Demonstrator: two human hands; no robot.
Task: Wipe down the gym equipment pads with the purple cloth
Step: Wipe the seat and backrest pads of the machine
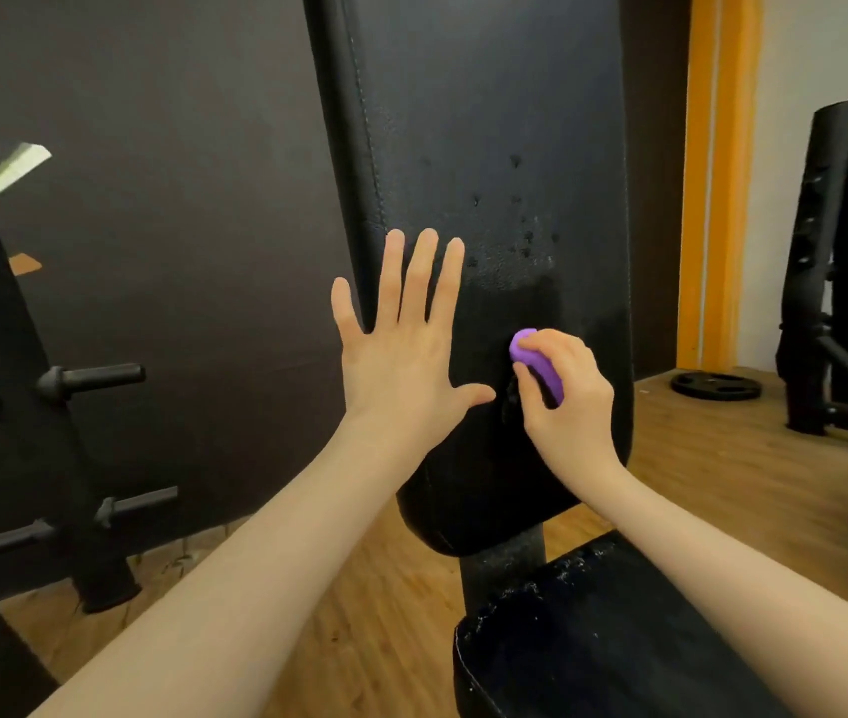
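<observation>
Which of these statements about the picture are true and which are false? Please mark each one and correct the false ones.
1. The right hand holds the purple cloth. True.
2. The left hand is curled into a fist. False: its fingers are straight and spread, laid at the left edge of the back pad.
3. The cloth is against the seat pad. False: it is against the upright back pad, above the seat pad.
4. Droplets show on the back pad above the cloth. True.
5. A weight plate lies flat on the wooden floor at the right. True.
</observation>
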